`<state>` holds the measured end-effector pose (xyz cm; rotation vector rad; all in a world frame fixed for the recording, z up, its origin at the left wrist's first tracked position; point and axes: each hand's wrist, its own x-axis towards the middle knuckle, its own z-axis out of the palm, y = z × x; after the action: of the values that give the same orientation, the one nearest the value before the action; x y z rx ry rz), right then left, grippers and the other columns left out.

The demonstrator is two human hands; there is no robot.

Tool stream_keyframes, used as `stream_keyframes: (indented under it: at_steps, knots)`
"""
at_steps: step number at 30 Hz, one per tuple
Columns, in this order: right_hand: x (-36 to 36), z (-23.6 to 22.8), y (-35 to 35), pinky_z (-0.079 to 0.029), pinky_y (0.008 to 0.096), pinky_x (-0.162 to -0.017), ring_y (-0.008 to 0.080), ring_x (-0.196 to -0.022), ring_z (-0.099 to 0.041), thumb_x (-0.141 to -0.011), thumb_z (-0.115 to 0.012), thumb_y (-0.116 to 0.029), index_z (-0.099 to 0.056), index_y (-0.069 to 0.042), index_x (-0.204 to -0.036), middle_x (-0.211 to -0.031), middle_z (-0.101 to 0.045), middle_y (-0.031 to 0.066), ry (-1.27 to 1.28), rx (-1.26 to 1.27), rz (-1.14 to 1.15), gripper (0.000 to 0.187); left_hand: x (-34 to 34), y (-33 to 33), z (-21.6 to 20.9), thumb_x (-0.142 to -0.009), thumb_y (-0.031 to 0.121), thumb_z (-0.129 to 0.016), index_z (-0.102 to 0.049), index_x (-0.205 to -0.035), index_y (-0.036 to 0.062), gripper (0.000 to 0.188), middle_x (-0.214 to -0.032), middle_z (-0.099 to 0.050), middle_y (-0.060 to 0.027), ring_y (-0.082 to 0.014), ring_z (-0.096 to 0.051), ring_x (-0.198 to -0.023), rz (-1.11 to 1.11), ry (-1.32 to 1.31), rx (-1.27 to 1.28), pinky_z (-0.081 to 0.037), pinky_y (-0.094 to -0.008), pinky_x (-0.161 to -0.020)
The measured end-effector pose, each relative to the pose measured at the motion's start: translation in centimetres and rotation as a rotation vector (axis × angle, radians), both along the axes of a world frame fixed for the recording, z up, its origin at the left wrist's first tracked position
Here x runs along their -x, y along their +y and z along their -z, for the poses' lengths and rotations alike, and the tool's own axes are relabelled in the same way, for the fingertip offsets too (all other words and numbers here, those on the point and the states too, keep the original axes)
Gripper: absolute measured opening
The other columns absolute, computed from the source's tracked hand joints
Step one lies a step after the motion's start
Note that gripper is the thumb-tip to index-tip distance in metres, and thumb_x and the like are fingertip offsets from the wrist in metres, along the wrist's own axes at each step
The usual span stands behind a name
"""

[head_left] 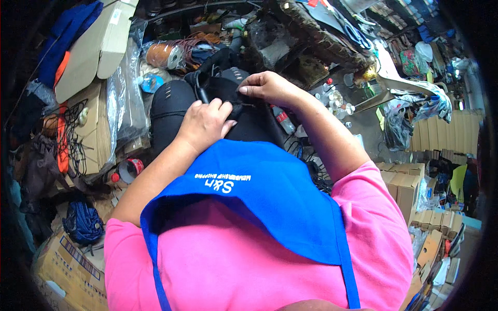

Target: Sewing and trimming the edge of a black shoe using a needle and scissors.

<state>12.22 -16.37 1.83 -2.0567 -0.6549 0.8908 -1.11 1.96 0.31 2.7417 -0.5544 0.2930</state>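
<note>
Black material (pixel 220 87) lies over my lap between my two hands; its exact kind is hard to make out against my black trousers (pixel 168 103). My left hand (pixel 206 123) is closed, its curled fingers pressed on the near side of this black material. Across from it, my right hand (pixel 267 87) pinches the material's right side between thumb and fingers. A glossy black looped piece (pixel 201 89) stands up just beyond my left fingers. Over my left thigh a thin black cord (pixel 168 114) runs toward my left hand.
Flattened cardboard (pixel 96 52) and clear plastic sheeting (pixel 127 98) stand close on my left. Beyond my knees lies an orange-brown spool (pixel 165 55). A bottle with a red label (pixel 282 120) lies by my right leg, with several small jars (pixel 337 101) farther right. Cardboard boxes (pixel 402 186) are stacked at right.
</note>
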Motion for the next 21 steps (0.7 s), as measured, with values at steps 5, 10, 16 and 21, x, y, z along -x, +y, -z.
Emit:
stream_keyframes:
  at_steps: [5,10,16,21]
  knots:
    - [0.4,-1.0,-0.4,-0.046,0.027,-0.08,0.0083,-0.084,-0.057,-0.085,-0.068,-0.027,-0.066,-0.004,-0.1,-0.087,-0.066,0.0011,-0.038,0.037,-0.081,0.027,-0.4,-0.4,0.8,-0.075,0.026,-0.069,-0.052,-0.081,0.0075,0.026,-0.075,-0.052,-0.0096,-0.0275,-0.058,-0.068,0.05,-0.047,0.005,-0.045,-0.038,-0.064]
    - [-4.8,-4.8,-2.8,-0.047,0.0271,-0.078,0.0108,-0.08,-0.059,-0.085,-0.067,-0.022,-0.069,-0.004,-0.096,-0.085,-0.066,0.0034,-0.765,-0.134,0.319,0.021,-0.3,0.0,1.1,-0.075,0.023,-0.069,-0.051,-0.08,0.0081,0.024,-0.074,-0.051,-0.0095,-0.0272,-0.057,-0.067,0.084,-0.06,0.027,-0.044,-0.0367,-0.063]
    - [-17.5,-12.3,-17.4,-0.045,0.0384,-0.088,0.0292,-0.1,-0.059,-0.08,-0.066,-0.043,-0.066,-0.014,-0.108,-0.101,-0.065,0.0167,-1.387,0.554,0.453,0.041,-0.4,-0.1,0.6,-0.075,0.026,-0.071,-0.054,-0.085,0.0078,0.027,-0.078,-0.052,-0.0083,-0.0263,-0.057,-0.067,0.057,-0.058,0.066,-0.044,-0.0354,-0.064]
    - [-13.1,-13.7,-14.7,-0.043,0.0371,-0.095,0.0292,-0.111,-0.057,-0.074,-0.071,-0.048,-0.061,-0.014,-0.12,-0.118,-0.06,0.0172,-0.932,0.76,0.374,0.057,0.0,0.4,0.6,-0.075,0.027,-0.071,-0.055,-0.088,0.0071,0.029,-0.08,-0.052,-0.0092,-0.0268,-0.057,-0.069,0.006,0.005,0.061,-0.044,-0.0358,-0.063]
